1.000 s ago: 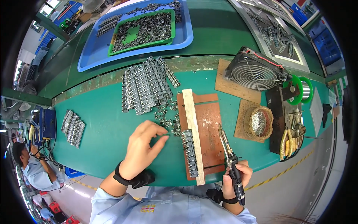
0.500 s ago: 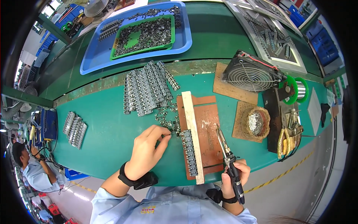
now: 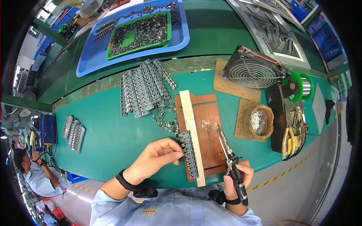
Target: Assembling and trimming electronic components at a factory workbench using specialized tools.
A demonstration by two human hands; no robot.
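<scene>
My left hand (image 3: 157,159) is closed in a pinch at the left edge of a strip of small black-and-silver components (image 3: 189,155). Whatever lies between its fingertips is too small to make out. The strip lies against a pale wooden bar (image 3: 193,133) on a reddish-brown board (image 3: 206,130). My right hand (image 3: 243,176) grips the black handle of a soldering iron (image 3: 233,165), its tip pointing up and away over the board's right edge. Loose small metal parts (image 3: 164,119) are scattered left of the bar, beside a stack of component strips (image 3: 143,90).
Rightward stand a fan (image 3: 252,73), a round solder-flecked pot (image 3: 260,122), a solder wire spool (image 3: 304,87) and a holder with pliers (image 3: 288,141). A blue tray (image 3: 88,62) lies beyond. More strips (image 3: 73,132) lie left; a co-worker (image 3: 36,171) sits farther left.
My left hand has moved right and nearer to me, from the loose parts to the strip's edge. The view has shifted slightly; my right hand holds the soldering iron much as before.
</scene>
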